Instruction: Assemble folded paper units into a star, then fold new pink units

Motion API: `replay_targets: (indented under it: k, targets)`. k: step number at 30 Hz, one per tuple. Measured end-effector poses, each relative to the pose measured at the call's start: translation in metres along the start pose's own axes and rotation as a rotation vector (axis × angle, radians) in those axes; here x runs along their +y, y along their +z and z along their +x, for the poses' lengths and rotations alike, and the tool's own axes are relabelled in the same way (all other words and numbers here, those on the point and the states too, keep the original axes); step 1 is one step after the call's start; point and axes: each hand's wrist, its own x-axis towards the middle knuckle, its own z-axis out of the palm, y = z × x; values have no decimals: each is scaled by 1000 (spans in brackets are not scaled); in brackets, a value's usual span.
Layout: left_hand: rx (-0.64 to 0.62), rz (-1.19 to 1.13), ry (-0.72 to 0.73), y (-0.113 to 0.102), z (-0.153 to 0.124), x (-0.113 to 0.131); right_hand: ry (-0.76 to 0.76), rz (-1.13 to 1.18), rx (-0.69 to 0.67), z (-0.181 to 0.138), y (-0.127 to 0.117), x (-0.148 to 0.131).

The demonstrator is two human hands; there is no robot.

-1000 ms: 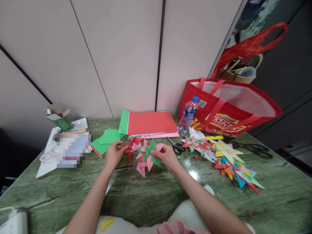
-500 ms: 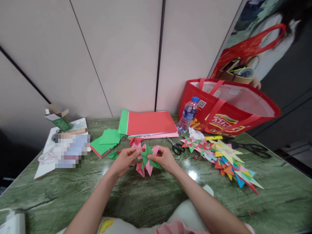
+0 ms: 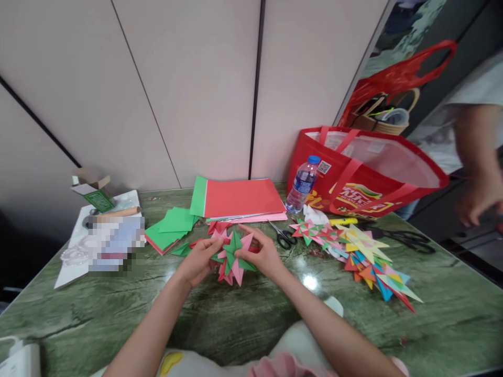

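A spiky folded-paper star point(image 3: 234, 256) in green, pink and red is held between both hands above the table. My left hand point(image 3: 201, 260) pinches its left side, thumb and fingers closed on the paper. On the right side, my right hand point(image 3: 262, 255) grips it with the thumb on the front; some fingers are hidden behind the points. Just beyond the star lie red and pink folded pieces point(image 3: 217, 228), partly covered by the hands. Green folded paper point(image 3: 181, 250) rests left of my left hand. Black-handled scissors point(image 3: 286, 239) lie right of my right hand.
Green paper squares point(image 3: 178, 220) lie left of a red paper stack point(image 3: 245, 196). A water bottle point(image 3: 302, 184) stands before a red bag point(image 3: 365, 173). Finished paper stars point(image 3: 365, 251) spread at right, near larger scissors point(image 3: 406, 240). A small box point(image 3: 98, 196) is at left. Another person's arm point(image 3: 477, 152) shows at right.
The star has turned slightly in my hands, and my right fingers have shifted on it, one now raised behind. The other person at right has moved, with an arm now lower beside the bag.
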Motion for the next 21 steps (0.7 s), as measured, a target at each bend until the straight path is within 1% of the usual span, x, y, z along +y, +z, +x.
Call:
replay_targets:
  k: [3, 6, 9, 13, 18, 21]
  targets:
    - [-28, -8, 9, 0, -2, 1, -92, -76, 23, -1, -2, -5]
    - [-68, -11, 48, 1, -4, 2, -181, -122, 57, -1, -4, -10]
    - [-104, -13, 66, 3, -5, 3, -226, -138, 92, -1, -4, -13]
    - [-92, -15, 45, 4, -5, 4, -241, -91, 113, -1, -3, -13]
    - [-94, -34, 32, 5, -5, 3, -205, -26, 71, 0, -2, -12]
    - [-75, -42, 44, 6, -7, 4, -174, 42, 60, 1, -3, -13]
